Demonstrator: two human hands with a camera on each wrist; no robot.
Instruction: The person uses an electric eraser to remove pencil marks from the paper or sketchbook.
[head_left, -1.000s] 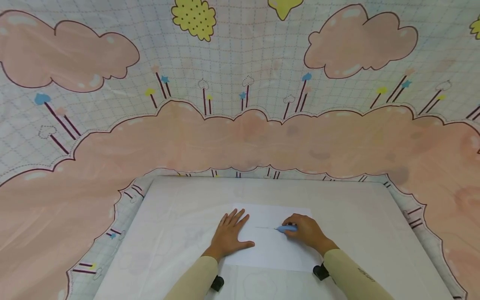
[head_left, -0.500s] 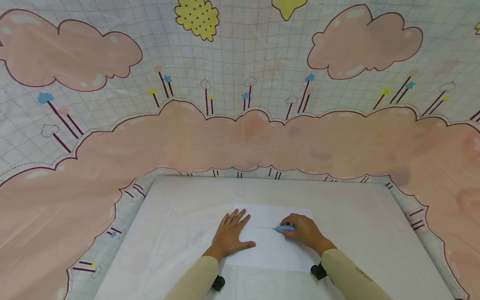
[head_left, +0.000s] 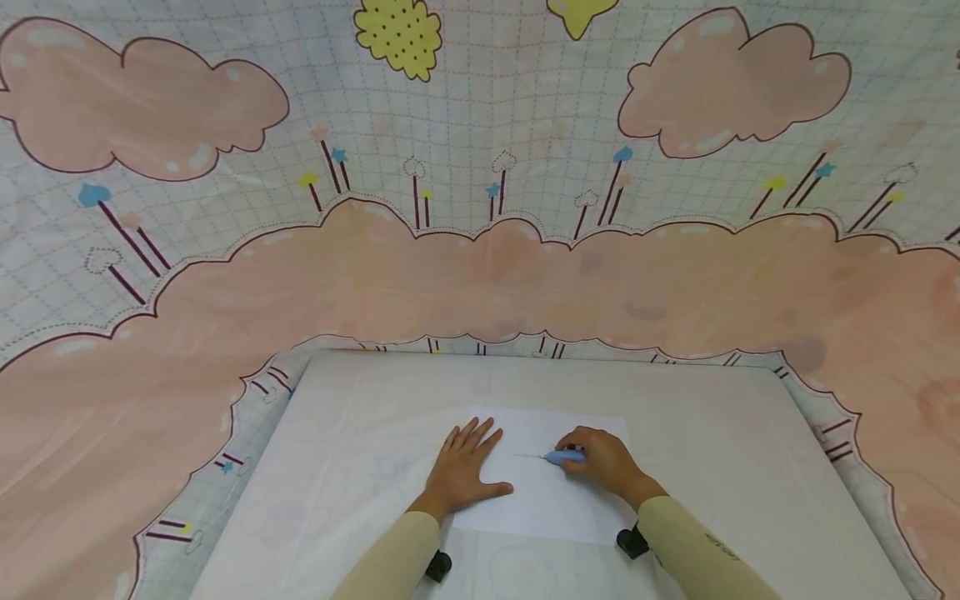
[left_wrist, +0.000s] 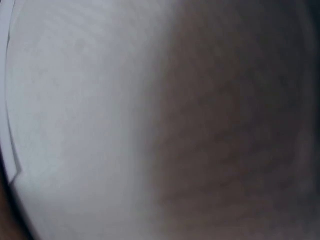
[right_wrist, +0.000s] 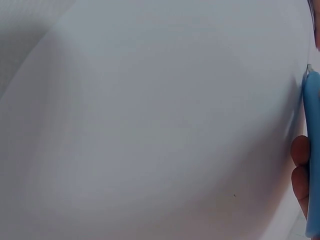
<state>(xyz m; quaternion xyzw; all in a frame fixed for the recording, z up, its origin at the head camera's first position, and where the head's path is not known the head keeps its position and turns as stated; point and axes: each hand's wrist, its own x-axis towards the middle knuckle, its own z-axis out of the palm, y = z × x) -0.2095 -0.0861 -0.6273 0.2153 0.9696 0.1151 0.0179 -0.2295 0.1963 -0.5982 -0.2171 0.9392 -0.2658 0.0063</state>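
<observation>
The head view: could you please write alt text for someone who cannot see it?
A person's right hand holds a blue pen-shaped tool at a thin grey line on rectangular white paper; the left hand rests spread across its left edge.

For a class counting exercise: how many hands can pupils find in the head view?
2. The left hand lies spread across the left edge of the white paper; the right hand grips a blue pen-shaped tool over it.

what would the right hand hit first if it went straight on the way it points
Probably the left hand, lying partly on the white paper; exact depth is hard to judge.
</observation>
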